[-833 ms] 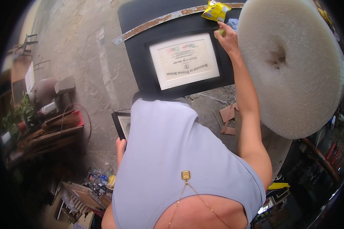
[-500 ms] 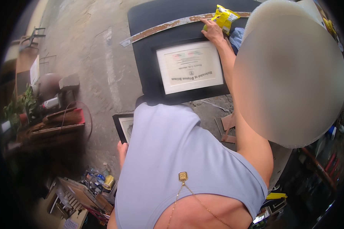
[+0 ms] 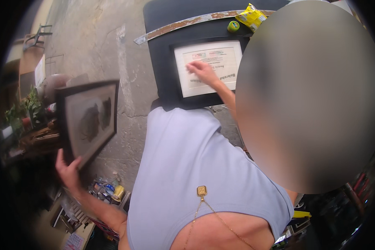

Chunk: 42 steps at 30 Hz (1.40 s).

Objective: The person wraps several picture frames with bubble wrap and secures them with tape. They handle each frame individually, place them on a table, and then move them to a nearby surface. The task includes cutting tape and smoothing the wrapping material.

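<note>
At the left, my left hand (image 3: 71,168) grips the lower edge of a dark picture frame (image 3: 116,106), raised and tilted, with a blurry dark image inside a pale mat. My right hand (image 3: 202,71), its fingers loosely apart, hovers over or touches a framed certificate (image 3: 187,88); contact cannot be made out. The certificate lies upside down to me in a wide black frame on a black padded surface (image 3: 162,62). Beyond it stand a small green-lidded jar (image 3: 233,26) and a crumpled yellow packet (image 3: 251,17).
A worn metal-edged strip (image 3: 187,25) crosses the black surface. A large blurred oval (image 3: 312,100) covers the right side. Concrete floor (image 3: 133,83) lies to the left, with a plant (image 3: 31,109), wooden pieces and a cluttered bin (image 3: 108,189) nearby.
My left hand has swung the picture frame up and out to the left from beside my body. My right hand has drawn back from the green-lidded jar to the certificate.
</note>
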Each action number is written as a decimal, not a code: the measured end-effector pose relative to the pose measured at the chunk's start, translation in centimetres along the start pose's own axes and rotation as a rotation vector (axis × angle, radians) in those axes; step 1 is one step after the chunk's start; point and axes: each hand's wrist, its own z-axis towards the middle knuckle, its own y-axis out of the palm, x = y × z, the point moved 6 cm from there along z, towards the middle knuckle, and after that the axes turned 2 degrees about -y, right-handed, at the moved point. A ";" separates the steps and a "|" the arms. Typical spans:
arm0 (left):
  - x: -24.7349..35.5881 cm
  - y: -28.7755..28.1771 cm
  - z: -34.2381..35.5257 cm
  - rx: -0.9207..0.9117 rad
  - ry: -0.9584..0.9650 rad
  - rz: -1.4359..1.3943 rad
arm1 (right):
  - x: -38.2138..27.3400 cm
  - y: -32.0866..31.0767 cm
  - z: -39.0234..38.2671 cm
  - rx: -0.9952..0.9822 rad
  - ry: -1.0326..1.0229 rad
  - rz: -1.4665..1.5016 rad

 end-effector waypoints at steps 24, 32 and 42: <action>15.8 36.3 1.8 -0.104 1.496 -0.020 | 3.5 -6.4 -14.2 0.808 -0.188 1.141; 14.5 45.5 3.8 -0.330 1.105 -0.077 | 7.2 -8.2 -15.2 0.891 -0.009 0.881; 13.7 45.4 4.8 -0.322 0.975 -0.240 | -0.2 -12.6 -19.1 0.903 0.341 -0.658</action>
